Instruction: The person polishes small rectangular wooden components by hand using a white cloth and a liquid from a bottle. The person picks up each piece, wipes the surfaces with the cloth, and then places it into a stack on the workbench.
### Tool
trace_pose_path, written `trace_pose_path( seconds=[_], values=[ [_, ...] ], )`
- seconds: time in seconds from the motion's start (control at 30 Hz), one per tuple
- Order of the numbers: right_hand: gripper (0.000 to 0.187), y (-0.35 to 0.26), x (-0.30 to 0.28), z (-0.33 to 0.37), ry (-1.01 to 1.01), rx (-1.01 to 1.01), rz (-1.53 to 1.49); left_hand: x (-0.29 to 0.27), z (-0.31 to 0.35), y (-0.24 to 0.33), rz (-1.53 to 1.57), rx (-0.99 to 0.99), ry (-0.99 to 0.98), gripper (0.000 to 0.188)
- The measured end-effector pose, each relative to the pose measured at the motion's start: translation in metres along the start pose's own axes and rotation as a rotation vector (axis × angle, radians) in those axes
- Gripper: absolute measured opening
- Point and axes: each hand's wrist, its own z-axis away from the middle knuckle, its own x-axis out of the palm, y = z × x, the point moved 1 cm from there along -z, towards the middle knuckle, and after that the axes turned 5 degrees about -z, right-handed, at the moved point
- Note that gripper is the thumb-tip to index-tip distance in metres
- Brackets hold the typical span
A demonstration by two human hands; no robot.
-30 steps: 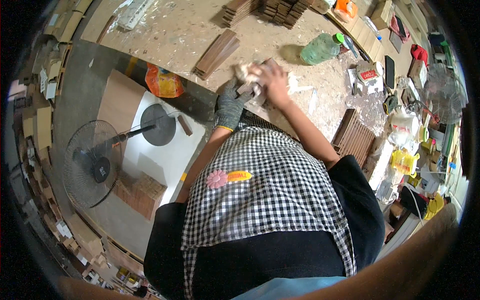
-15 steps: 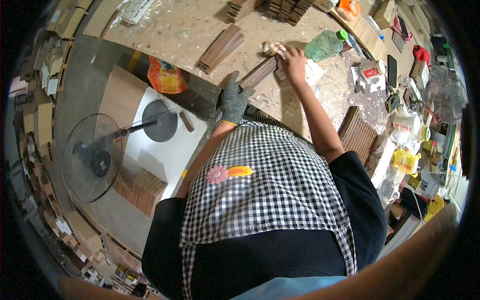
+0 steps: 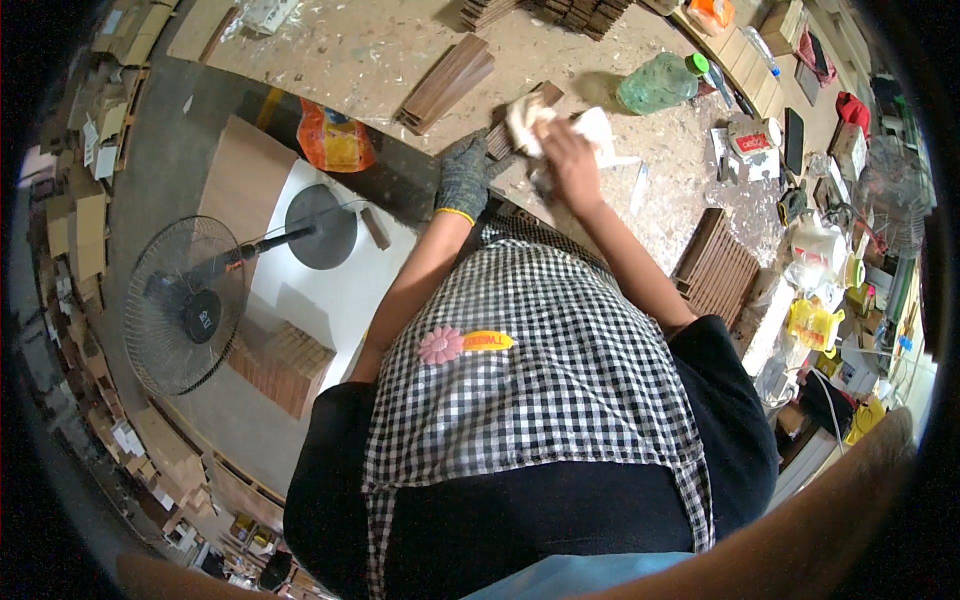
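My left hand (image 3: 461, 182) wears a dark grey knit glove with a yellow cuff. Its fingers close around the near end of a brown wooden strip (image 3: 499, 142) at the table's front edge. Bare, my right hand (image 3: 572, 165) presses a bunched white cloth (image 3: 523, 120) over the middle of that strip. The cloth hides much of the strip, though its far end shows beyond. More brown strips (image 3: 447, 82) lie stacked just left of it on the worktable (image 3: 350, 70).
A green-capped clear bottle (image 3: 657, 85) lies right of the cloth. Grooved brown strips (image 3: 716, 268) are lined up near my right arm, with others (image 3: 580, 15) at the back. A standing fan (image 3: 190, 305) and an orange bag (image 3: 335, 140) are at the left.
My right hand has come left and nearer, drawing the cloth from the strip's far end onto its middle. My left hand stays at the near end.
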Motion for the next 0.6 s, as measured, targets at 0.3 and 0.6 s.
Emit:
trace_pose_path(
  seconds=[0.3, 0.6],
  values=[
    [0.047, -0.022, -0.014, -0.001, 0.019, 0.057, -0.217, -0.009, 0.011, 0.01, 0.248, -0.255, 0.029, 0.043],
    [0.049, -0.059, -0.047, -0.031, 0.063, -0.124, -0.27, 0.014, -0.012, -0.004, -0.754, 0.096, -0.336, 0.037]
  ],
)
